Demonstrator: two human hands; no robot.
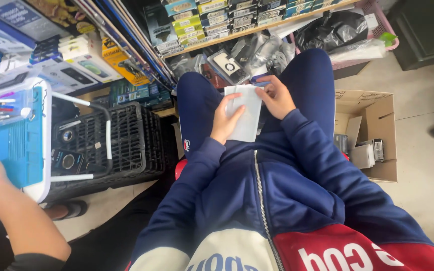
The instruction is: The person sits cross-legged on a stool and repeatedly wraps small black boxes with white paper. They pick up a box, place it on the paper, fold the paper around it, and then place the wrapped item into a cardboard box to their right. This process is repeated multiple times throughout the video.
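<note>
Sitting low in a crowded shop aisle, the person holds a white packet (246, 111) over the lap, between the two knees in dark blue trousers. The left hand (225, 119) is closed on the packet's left edge, thumb on top and fingers under it, while the right hand (276, 97) pinches the upper right corner, fingers curled over the top edge. The packet is a flat rectangle; its long axis runs away from the body toward the shelf, tilted a little to the right at the far end, and its broad face is turned up to the camera. Room is tight ahead: a heap of small boxes and plastic-wrapped goods lies just beyond the knees, under a wooden shelf (257, 29) stacked with more boxes. To the left a black plastic crate (126, 138) stands close beside the left knee. To the right an open cardboard box (377, 130) sits near the right leg, with bare floor (423, 165) beyond it, the most open side. At the far left another person's arm (16, 211) reaches up to a blue and white tray (23, 145), well apart from the packet.
</note>
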